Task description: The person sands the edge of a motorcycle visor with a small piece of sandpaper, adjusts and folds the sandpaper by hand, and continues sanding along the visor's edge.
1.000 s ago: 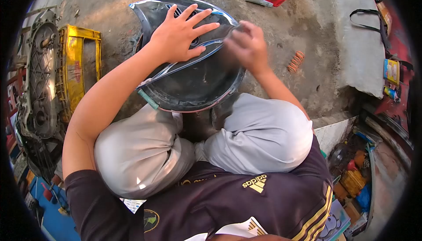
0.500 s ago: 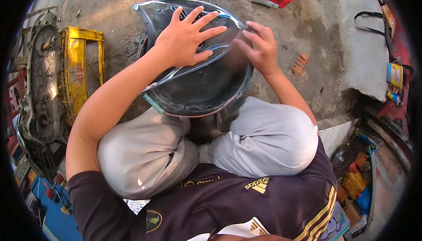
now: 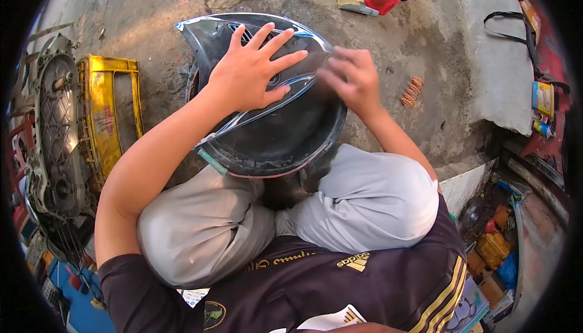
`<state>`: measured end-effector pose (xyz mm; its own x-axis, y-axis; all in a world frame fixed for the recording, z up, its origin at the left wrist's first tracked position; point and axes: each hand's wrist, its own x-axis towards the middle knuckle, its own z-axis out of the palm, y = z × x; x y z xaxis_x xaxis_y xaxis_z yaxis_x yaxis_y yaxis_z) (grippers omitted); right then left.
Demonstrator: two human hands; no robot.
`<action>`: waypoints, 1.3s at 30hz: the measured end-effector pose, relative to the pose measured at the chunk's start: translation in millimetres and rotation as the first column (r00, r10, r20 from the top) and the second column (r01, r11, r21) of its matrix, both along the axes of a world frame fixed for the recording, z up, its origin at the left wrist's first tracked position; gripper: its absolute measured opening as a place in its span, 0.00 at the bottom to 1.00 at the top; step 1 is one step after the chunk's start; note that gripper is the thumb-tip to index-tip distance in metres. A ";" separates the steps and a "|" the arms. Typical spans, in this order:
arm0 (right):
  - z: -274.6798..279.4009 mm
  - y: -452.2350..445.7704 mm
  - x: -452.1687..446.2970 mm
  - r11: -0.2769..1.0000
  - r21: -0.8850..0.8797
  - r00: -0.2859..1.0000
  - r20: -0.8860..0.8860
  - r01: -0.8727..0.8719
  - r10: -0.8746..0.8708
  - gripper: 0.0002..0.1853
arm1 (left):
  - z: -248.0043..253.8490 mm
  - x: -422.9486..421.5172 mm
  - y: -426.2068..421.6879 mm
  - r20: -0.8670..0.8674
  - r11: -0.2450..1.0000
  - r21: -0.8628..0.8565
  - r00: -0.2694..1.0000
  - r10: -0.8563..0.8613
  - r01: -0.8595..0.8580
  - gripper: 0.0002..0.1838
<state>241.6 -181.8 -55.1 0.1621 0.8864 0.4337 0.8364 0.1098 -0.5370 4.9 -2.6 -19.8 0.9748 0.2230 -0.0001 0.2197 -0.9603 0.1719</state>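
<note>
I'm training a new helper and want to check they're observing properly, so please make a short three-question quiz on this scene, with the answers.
1. True or false: the left hand lies on the dark panel with its fingers spread.

2. Where is the orange coil spring?
a) on the dark panel
b) on the floor
c) in the left hand

3. Fill in the missing colour: the crate next to the metal casing is ____.

Key: 1. True. 2. b. 3. Yellow.
</note>
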 end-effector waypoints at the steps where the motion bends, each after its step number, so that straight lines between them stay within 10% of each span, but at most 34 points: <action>1: 0.3 -0.7 -1.5 1.000 0.000 1.000 0.002 -0.007 0.007 0.19 | 0.0 -0.7 0.0 0.007 1.000 -0.003 1.000 -0.001 0.001 0.40; 23: 2.6 0.3 -5.3 0.987 0.021 0.988 -0.002 -0.157 0.157 0.18 | -2.7 -0.2 0.8 0.083 1.000 -0.011 0.996 -0.008 0.009 0.38; 25: -4.5 6.3 4.2 0.993 0.014 0.992 -0.044 0.116 -0.115 0.18 | -2.0 -1.2 0.1 0.077 1.000 -0.015 0.997 -0.010 0.011 0.38; 31: 1.3 3.4 -12.7 0.975 0.020 0.975 0.026 -0.223 0.222 0.17 | -1.3 1.6 2.0 0.080 1.000 -0.010 0.997 -0.011 0.012 0.38; 35: -3.1 8.6 7.1 0.990 -0.020 0.988 -0.058 0.139 -0.140 0.18 | -1.0 1.0 0.8 0.065 1.000 -0.011 0.998 -0.010 0.011 0.38; 39: 4.7 2.6 -17.6 0.974 0.018 0.974 0.001 -0.225 0.225 0.16 | 0.2 1.1 2.2 0.069 1.000 -0.015 0.998 -0.010 0.011 0.38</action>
